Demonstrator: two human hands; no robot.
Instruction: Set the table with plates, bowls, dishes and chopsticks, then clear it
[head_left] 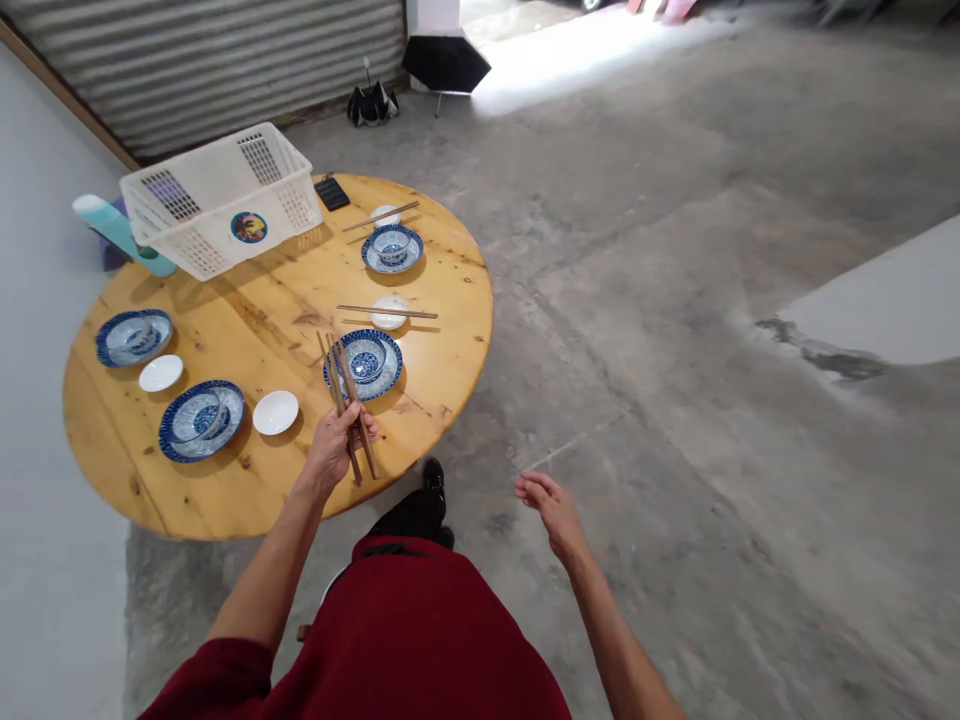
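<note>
My left hand (335,442) is wrapped round several brown chopsticks (348,378), held over the near edge of the round wooden table (277,490). Their far ends pass in front of a blue-and-white plate (393,374) with a bowl on it. Just beyond that plate, a pair of chopsticks (420,315) rests across a small white dish (388,321). To the left of my left hand lies another white dish (275,413), with nothing on it. Over the concrete floor to the right, my right hand (553,512) is held away from the table, fingers loosely extended and holding nothing.
A white plastic basket (217,215) stands at the table's back, with a dark phone-like object (332,193) beside it. More patterned plates (234,400) with bowls sit at the left and far right. Umbrellas (445,64) stand by the shutter; a white pillar (885,300) rises at right.
</note>
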